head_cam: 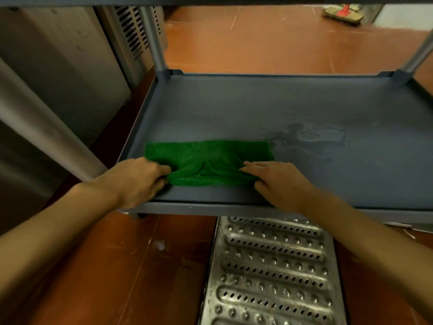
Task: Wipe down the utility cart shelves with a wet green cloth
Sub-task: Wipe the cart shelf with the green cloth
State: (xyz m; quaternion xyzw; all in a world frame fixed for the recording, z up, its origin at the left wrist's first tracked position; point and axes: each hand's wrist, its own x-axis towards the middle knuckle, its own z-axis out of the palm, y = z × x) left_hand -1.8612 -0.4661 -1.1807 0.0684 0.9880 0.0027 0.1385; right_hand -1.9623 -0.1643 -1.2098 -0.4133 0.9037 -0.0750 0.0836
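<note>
Green cloth held at both ends on the lower cart shelf, near its front-left corner.

The cloth is spread flat in a wide strip close to the front rim, w/ its near edge bunched up between the hands. The left hand is curled at the cloth's left end, fingers closed and pinching the fabric. The right hand is laid on the right end, fingers mostly straight and pressed down on the cloth; whether anything is gripped underneath cannot be told. A wet patch is seen on the shelf just right of the cloth (shiny, irregular). A perforated metal floor grate lies below the shelf's front edge, on the red-brown floor. Two cart posts are seen at the rear corners, approx. upright.
</note>
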